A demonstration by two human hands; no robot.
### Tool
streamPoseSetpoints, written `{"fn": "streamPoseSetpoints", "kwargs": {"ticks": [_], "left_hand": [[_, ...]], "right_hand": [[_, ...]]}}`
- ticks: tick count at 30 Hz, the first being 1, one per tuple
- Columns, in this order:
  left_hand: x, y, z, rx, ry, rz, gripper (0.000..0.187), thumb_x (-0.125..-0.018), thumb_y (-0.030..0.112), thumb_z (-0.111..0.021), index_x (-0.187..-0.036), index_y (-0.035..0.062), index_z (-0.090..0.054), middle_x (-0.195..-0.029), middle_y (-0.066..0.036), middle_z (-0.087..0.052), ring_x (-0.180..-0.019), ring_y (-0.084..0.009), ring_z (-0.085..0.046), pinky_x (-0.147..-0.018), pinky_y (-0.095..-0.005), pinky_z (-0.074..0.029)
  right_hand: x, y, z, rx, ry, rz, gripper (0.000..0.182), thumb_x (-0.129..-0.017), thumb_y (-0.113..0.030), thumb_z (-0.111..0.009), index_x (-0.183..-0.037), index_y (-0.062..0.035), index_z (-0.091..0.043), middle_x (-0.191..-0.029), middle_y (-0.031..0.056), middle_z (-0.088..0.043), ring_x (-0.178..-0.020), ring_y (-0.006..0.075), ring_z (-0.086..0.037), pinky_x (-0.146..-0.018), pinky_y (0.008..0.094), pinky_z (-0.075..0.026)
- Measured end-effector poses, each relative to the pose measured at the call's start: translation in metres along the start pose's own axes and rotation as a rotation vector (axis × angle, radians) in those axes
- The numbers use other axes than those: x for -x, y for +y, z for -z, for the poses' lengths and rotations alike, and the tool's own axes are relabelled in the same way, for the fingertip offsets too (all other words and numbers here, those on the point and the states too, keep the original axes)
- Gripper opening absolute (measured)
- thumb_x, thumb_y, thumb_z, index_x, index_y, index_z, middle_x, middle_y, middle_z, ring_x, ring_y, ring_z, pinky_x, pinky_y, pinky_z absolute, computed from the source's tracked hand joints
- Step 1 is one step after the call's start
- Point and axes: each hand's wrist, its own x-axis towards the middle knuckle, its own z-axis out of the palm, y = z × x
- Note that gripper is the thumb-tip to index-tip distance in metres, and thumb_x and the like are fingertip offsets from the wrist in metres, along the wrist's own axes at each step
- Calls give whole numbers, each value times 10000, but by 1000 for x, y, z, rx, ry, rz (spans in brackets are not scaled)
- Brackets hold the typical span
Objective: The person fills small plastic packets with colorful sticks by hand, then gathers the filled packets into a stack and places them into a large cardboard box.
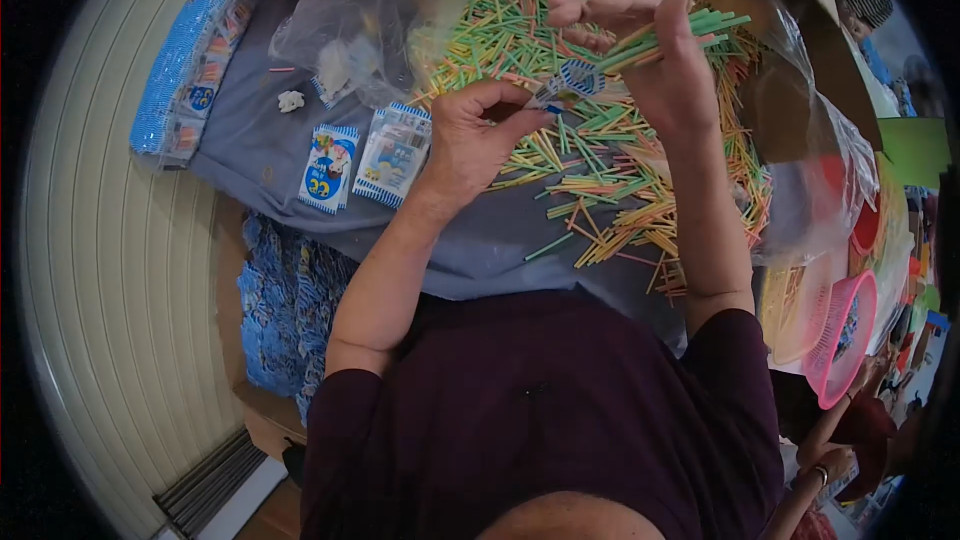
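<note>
Sticks (668,38) in right hand (660,70); left hand (480,135) pinches packet (572,80).

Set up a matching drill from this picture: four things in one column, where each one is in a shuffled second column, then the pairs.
Things:
1. bundle of sticks
2. small blue-and-white packet
3. pink basket
4. two flat packets

Places:
A. lying on the grey cloth, left of the left hand
B. at the right edge of the view, beside the table
C. gripped in the right hand
D. pinched between the left hand's fingers, by the bundle's end

Pairs: 1-C, 2-D, 3-B, 4-A
</note>
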Motion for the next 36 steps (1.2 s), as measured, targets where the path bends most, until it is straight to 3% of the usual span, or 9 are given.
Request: {"fn": "streamPoseSetpoints", "kwargs": {"ticks": [2,8,16,24,26,28,30,33,36], "left_hand": [[-4,-2,-4,1,-29,-40,148,-780,-40,-780,-901,-21,-696,-828,-8,-681,-751,-55,-611,-669,-209,-517],[-17,-7,-21,25,-4,-31,190,-761,16,-799,-935,-11,-729,-843,-39,-710,-719,-75,-619,-643,-233,-503],[-32,-27,-26,518,-66,173,186,-887,8,-684,-1072,1,-690,-965,-66,-702,-859,-146,-676,-806,-287,-582],[-13,-9,-35,300,-103,15,299,-817,-71,-720,-1105,-20,-659,-995,-50,-694,-930,-110,-645,-829,-251,-561],[-9,-15,-25,167,-121,-18,330,-800,-88,-727,-1114,-25,-648,-990,-43,-696,-924,-100,-641,-822,-242,-553],[-4,-21,-11,-153,-15,-161,348,-787,-90,-736,-1113,-8,-643,-977,-27,-700,-909,-90,-641,-791,-235,-543],[2,-18,0,-85,33,-145,333,-783,-89,-739,-1092,-1,-650,-971,-23,-702,-899,-89,-642,-786,-240,-539],[4,-14,9,-62,102,-210,324,-743,-62,-773,-1038,23,-667,-931,-41,-689,-868,-123,-648,-773,-260,-533],[7,-10,11,-142,124,-356,317,-704,-52,-791,-979,50,-672,-898,-62,-674,-840,-166,-653,-753,-281,-531]], "right_hand": [[3,-3,-9,464,112,-90,689,-1010,-610,-293,-1195,-53,-653,-1178,103,-662,-1138,256,-581,-1026,441,-400],[15,5,-8,794,63,-210,726,-1004,-615,-290,-1218,-21,-646,-1228,149,-635,-1189,204,-543,-1027,402,-396],[6,-1,7,556,154,-177,630,-1012,-546,-363,-1290,-33,-601,-1157,119,-662,-1120,187,-588,-967,331,-458],[0,18,-15,334,171,-119,656,-1034,-539,-298,-1312,-10,-568,-1096,142,-681,-1037,225,-636,-961,367,-469],[-5,2,-20,347,254,-152,828,-964,-691,-288,-1339,10,-521,-1143,171,-658,-1104,257,-609,-947,375,-462],[-2,-12,7,232,158,-83,686,-984,-586,-427,-1365,-21,-507,-1160,145,-655,-1132,252,-596,-944,383,-464],[1,-23,9,1269,365,88,471,-939,-322,-639,-1335,-79,-561,-1187,110,-649,-1128,241,-596,-950,382,-458],[15,-24,-7,1590,199,185,440,-814,-135,-749,-1241,-114,-644,-1138,118,-659,-1068,263,-625,-914,384,-490],[26,-20,-39,1160,97,114,275,-767,-59,-753,-1038,-95,-719,-1176,103,-638,-1102,279,-599,-923,400,-484]]}}
